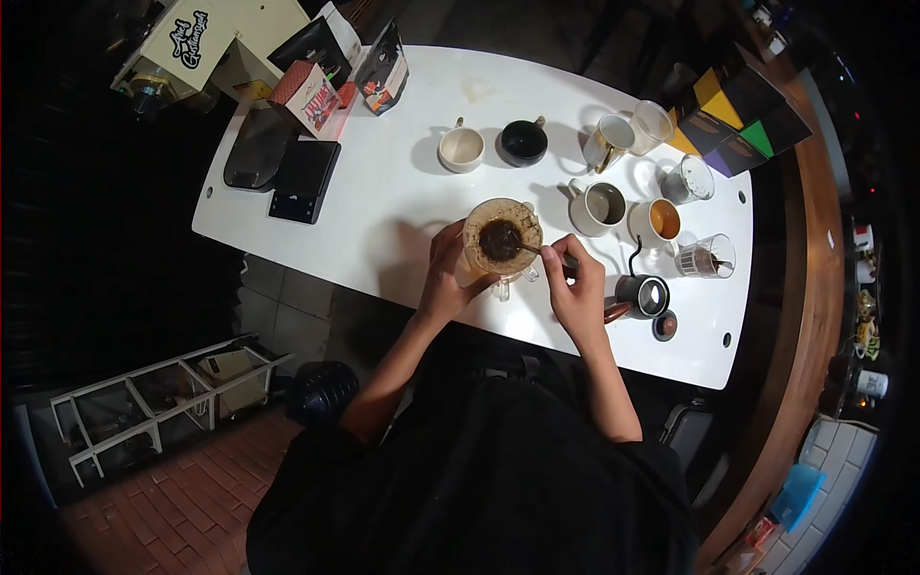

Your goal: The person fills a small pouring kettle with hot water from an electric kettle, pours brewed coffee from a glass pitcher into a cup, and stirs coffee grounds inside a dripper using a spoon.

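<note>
A coffee dripper with a paper filter (490, 210) sits on a clear glass server (502, 290) near the table's front edge. Dark wet coffee grounds (499, 240) lie in the filter. My left hand (446, 280) is wrapped round the dripper's left side, its thumb across the front. Between the thumb and fingers of my right hand (578, 286) is a thin spoon (530, 249), held at a slant with its tip down in the coffee. The spoon's bowl is hidden in the dark coffee.
On the white table (383, 172), a gooseneck kettle (643, 296) and its lid (664, 326) stand right of my right hand. Several cups and glasses fill the right side, including an orange-lined cup (659, 220). A black scale (306, 180) and coffee bags (385, 72) are at left.
</note>
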{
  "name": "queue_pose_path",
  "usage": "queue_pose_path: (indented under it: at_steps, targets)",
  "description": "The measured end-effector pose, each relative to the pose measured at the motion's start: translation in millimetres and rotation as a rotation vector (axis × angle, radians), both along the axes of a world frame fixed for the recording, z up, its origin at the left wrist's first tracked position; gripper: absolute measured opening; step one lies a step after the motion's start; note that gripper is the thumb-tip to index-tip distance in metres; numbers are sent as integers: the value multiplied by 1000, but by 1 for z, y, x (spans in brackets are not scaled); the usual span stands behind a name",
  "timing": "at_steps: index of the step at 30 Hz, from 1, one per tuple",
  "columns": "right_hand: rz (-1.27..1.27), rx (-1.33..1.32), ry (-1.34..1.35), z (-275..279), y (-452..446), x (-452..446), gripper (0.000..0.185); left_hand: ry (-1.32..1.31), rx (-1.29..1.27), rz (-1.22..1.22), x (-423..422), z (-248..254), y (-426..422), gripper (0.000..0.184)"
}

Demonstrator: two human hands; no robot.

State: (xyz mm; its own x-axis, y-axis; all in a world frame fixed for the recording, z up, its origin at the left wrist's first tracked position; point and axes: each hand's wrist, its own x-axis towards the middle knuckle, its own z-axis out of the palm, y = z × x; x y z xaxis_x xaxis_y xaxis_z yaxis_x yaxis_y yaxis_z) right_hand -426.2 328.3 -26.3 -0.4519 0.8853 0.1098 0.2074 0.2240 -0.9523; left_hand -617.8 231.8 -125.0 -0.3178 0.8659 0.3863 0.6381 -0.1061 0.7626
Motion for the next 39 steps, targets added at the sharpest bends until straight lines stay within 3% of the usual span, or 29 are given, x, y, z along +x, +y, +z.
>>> queue_pose_path:
  at_steps: [8,12,18,20,31,34,37,38,39]
  targets:
    - [10,459,-162,32,-7,1,13,36,-21,-75,-7,-6,5,83]
    - [-10,468,-250,28,-9,-6,11,-18,-18,-99,-10,-3,8,85]
    - [-91,122,-118,20,-15,-17,23,-80,-17,-135,-12,3,10,83]
    - [-128,-112,-16,13,-13,-15,28,-88,-4,-141,-13,3,12,83]
    - [-107,-459,224,5,-3,-7,26,-114,3,-173,-14,9,13,84]
    - [-100,-414,225,5,-4,-4,26,-100,-1,-178,-15,3,14,87]
    - [-105,-86,20,9,-4,-2,22,-77,-34,-158,-17,-1,14,91]
    - [-108,-91,20,16,-6,-2,22,-78,-40,-160,-18,-2,13,91]
    - [-54,95,-47,27,-7,-4,17,-14,-53,-152,-20,-1,13,94]
